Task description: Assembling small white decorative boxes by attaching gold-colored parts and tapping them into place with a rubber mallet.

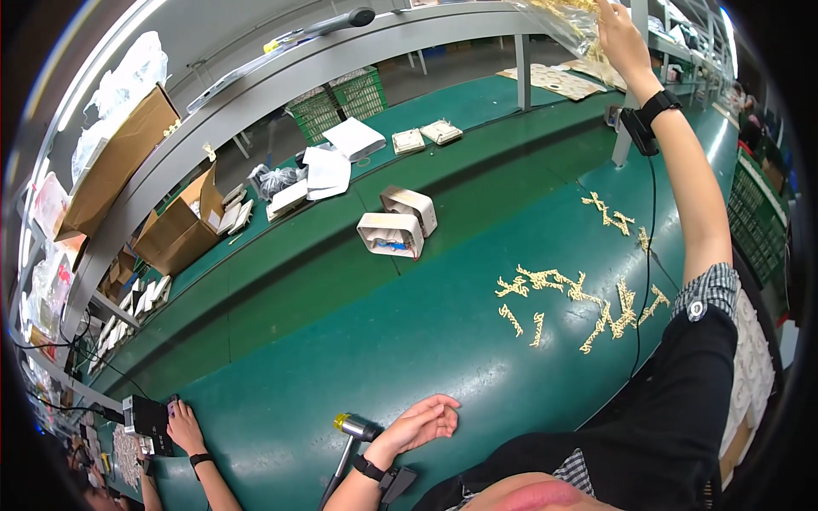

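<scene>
My right hand [624, 43] is raised at the upper right, its fingers closed at the edge of a clear plastic bag [573, 27] of yellow pieces on the overhead shelf; the fingertips are partly cut off by the picture edge. Low in the middle, my left hand [422, 423] rests on the green table [315, 358], fingers loosely apart with nothing in them. Beside its wrist lies a mallet [356, 426] with a yellow face and a metal head. Small pale-yellow branched plastic pieces [588, 294] are scattered on the table in front of my right side.
Two white plastic housings [390, 234] stand on the sunken green strip beyond. White pads [354, 139], cardboard boxes [183, 223] and a green crate [358, 94] lie farther back under the grey shelf rail [426, 24]. At lower left another person's hand [186, 428] touches a black box [146, 423].
</scene>
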The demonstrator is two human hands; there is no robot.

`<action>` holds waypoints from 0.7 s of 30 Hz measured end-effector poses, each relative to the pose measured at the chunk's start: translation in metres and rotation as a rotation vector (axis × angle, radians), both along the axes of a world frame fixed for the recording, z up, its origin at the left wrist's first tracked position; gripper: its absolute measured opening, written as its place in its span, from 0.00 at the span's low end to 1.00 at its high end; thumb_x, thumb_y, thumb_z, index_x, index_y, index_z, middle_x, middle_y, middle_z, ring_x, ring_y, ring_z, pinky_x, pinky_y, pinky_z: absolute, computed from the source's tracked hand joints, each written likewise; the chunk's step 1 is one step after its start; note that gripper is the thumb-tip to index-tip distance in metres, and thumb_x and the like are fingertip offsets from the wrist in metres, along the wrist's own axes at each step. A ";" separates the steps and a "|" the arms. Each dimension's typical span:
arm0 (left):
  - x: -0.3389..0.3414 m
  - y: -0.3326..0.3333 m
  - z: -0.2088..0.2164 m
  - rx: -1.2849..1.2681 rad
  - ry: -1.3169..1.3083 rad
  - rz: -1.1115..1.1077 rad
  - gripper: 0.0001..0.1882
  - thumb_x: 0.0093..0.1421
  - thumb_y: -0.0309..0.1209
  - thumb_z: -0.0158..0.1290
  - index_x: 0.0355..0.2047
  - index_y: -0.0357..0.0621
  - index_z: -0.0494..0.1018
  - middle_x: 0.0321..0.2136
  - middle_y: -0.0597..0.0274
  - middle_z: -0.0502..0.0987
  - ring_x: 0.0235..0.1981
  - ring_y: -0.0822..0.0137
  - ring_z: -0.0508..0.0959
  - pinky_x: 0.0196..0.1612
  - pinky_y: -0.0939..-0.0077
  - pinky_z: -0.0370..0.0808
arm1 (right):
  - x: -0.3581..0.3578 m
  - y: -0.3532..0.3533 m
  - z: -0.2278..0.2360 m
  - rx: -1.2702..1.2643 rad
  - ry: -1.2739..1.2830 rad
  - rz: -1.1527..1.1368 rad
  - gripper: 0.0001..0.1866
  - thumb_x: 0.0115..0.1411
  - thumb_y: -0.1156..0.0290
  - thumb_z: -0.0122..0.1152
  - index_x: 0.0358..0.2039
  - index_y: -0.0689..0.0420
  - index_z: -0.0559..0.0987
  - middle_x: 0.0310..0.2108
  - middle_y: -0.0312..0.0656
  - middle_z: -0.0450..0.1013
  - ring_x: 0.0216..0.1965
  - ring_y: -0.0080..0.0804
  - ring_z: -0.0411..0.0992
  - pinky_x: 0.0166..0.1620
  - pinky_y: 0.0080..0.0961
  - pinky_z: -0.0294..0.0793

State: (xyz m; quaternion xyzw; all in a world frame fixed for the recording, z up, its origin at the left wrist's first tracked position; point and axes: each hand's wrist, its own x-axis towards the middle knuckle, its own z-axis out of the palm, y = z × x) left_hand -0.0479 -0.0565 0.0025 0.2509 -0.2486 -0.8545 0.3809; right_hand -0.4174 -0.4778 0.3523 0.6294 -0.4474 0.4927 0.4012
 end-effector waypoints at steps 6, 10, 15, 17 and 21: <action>0.000 0.003 0.003 -0.012 0.000 0.009 0.16 0.66 0.35 0.41 0.50 0.39 0.62 0.35 0.60 0.71 0.38 0.70 0.71 0.43 0.76 0.69 | 0.004 0.025 -0.008 -0.064 0.080 0.045 0.16 0.56 0.75 0.46 0.46 0.56 0.66 0.33 0.58 0.66 0.33 0.56 0.69 0.34 0.45 0.70; -0.002 0.002 0.001 -0.002 0.000 0.005 0.16 0.66 0.35 0.41 0.50 0.39 0.62 0.35 0.61 0.71 0.38 0.70 0.71 0.43 0.75 0.69 | -0.005 0.020 -0.018 -0.235 0.246 -0.115 0.17 0.55 0.73 0.47 0.46 0.58 0.65 0.33 0.59 0.67 0.33 0.57 0.69 0.34 0.45 0.70; -0.002 0.005 0.001 0.017 0.026 0.034 0.15 0.66 0.34 0.40 0.49 0.38 0.64 0.35 0.58 0.71 0.38 0.68 0.72 0.41 0.76 0.71 | -0.008 0.010 -0.019 0.365 -0.116 -0.150 0.20 0.55 0.68 0.48 0.49 0.58 0.64 0.33 0.61 0.69 0.33 0.58 0.70 0.33 0.46 0.70; -0.004 0.007 0.001 0.026 0.030 0.034 0.15 0.66 0.34 0.40 0.49 0.38 0.64 0.35 0.58 0.71 0.38 0.68 0.72 0.41 0.76 0.71 | -0.010 0.010 -0.023 0.285 -0.108 -0.114 0.21 0.55 0.67 0.48 0.50 0.57 0.63 0.34 0.62 0.69 0.34 0.58 0.70 0.34 0.46 0.70; -0.003 0.008 0.002 0.037 0.013 0.034 0.15 0.66 0.34 0.40 0.49 0.39 0.63 0.34 0.58 0.71 0.38 0.68 0.72 0.41 0.76 0.71 | -0.009 0.010 -0.031 0.115 -0.062 -0.027 0.26 0.55 0.63 0.49 0.54 0.56 0.61 0.35 0.62 0.70 0.36 0.58 0.71 0.36 0.45 0.71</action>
